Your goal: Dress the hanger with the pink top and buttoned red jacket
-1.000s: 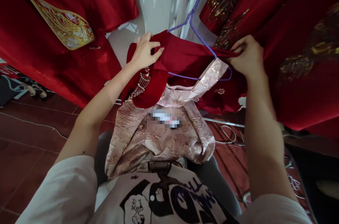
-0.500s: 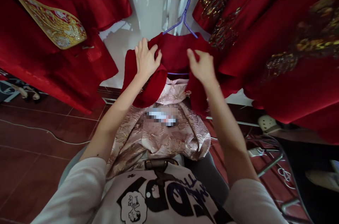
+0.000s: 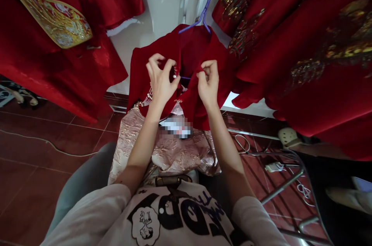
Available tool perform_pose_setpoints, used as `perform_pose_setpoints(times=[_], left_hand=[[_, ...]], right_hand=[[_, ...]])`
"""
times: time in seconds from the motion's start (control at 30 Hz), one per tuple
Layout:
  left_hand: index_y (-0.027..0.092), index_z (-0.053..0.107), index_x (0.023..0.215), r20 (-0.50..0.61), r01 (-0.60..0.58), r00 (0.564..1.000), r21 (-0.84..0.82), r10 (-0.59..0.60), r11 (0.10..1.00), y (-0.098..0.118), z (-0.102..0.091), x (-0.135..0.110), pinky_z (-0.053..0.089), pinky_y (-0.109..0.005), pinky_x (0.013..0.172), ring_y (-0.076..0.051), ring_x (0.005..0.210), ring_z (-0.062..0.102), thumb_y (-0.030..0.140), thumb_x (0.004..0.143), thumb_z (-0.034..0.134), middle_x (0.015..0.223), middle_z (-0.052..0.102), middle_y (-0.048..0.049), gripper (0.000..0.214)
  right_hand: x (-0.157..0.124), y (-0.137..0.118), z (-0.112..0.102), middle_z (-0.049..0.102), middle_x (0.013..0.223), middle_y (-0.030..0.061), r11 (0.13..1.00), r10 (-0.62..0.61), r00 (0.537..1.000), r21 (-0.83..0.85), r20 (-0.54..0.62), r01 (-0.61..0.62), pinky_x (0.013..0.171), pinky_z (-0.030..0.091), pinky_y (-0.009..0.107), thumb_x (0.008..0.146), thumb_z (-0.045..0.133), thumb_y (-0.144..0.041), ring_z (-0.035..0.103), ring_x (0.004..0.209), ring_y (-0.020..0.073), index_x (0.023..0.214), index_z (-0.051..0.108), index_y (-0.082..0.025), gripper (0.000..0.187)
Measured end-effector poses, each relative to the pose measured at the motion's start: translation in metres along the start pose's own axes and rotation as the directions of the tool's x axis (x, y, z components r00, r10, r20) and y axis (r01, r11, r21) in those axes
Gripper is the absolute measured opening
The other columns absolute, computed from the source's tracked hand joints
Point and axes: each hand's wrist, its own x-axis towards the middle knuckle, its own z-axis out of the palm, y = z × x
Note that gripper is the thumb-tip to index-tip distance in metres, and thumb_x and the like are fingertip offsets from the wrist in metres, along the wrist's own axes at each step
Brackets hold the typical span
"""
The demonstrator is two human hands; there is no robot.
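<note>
Tiles (image 3: 29, 188); fingers (image 3: 213, 67) pinch jacket (image 3: 192, 102) (red)

Dim light, sheen on pink brocade (image 3: 186, 151), shadowed floor (image 3: 26, 188), pixelated patch (image 3: 177, 128), stretched edges

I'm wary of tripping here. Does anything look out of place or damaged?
Yes: a pale cable trails loose across the tiled floor at left, and a white cord lies tangled at right, both possible trip hazards. The red garment shows no clear damage.
</note>
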Motion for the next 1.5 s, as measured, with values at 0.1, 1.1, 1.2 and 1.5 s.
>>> perform_pose_setpoints(times=[0.1, 1.1, 1.2, 1.5], left_hand=[[0.024, 0.062, 0.126, 0.092, -0.088, 0.992, -0.026, 0.09, 0.996, 0.006, 0.004, -0.01, 0.051, -0.061, 0.114, -0.041, 0.133, 0.059, 0.02, 0.098, 0.075, 0.132, 0.062, -0.0144, 0.031], [0.02, 0.068, 0.095, 0.118, 0.079, 0.993, -0.55, -0.016, 0.831, 0.006, -0.003, -0.01, 0.066, -0.023, 0.081, -0.015, 0.089, 0.082, 0.002, 0.091, 0.073, 0.098, 0.082, -0.0021, 0.018], [0.02, 0.067, 0.096, 0.144, 0.033, 0.988, -0.518, 0.049, 0.855, 0.01, -0.009, -0.011, 0.066, -0.022, 0.083, -0.015, 0.091, 0.081, 0.0, 0.091, 0.068, 0.1, 0.082, -0.002, 0.021], [0.022, 0.067, 0.096, 0.157, -0.105, 0.97, -0.422, 0.187, 0.9, 0.023, -0.026, -0.016, 0.066, -0.029, 0.086, -0.019, 0.091, 0.082, 0.013, 0.096, 0.071, 0.097, 0.082, -0.002, 0.009]], right_hand=[[-0.003, -0.004, 0.012, 0.058, 0.089, -0.0001, 0.999, -0.001, 0.994, 0.036, 0.114, -0.004, 0.084, 0.059, 0.038, 0.106, 0.046, -0.047, 0.059, 0.077, 0.0166, 0.1, 0.049, -0.028, 0.02], [-0.018, -0.009, -0.001, 0.075, 0.112, 0.0049, 0.972, 0.1, 0.993, 0.207, 0.057, -0.11, 0.096, 0.063, 0.035, 0.093, 0.068, -0.075, 0.074, 0.105, 0.0194, 0.112, 0.069, -0.028, 0.05], [-0.019, -0.011, 0.002, 0.076, 0.112, 0.0046, 0.976, 0.09, 0.995, 0.196, 0.047, -0.098, 0.096, 0.063, 0.035, 0.095, 0.068, -0.071, 0.074, 0.105, 0.019, 0.111, 0.07, -0.028, 0.046], [-0.028, -0.018, -0.002, 0.075, 0.115, 0.0051, 0.991, 0.055, 0.998, 0.124, -0.015, -0.053, 0.098, 0.067, 0.041, 0.099, 0.067, -0.06, 0.076, 0.108, 0.0212, 0.118, 0.081, -0.031, 0.038]])
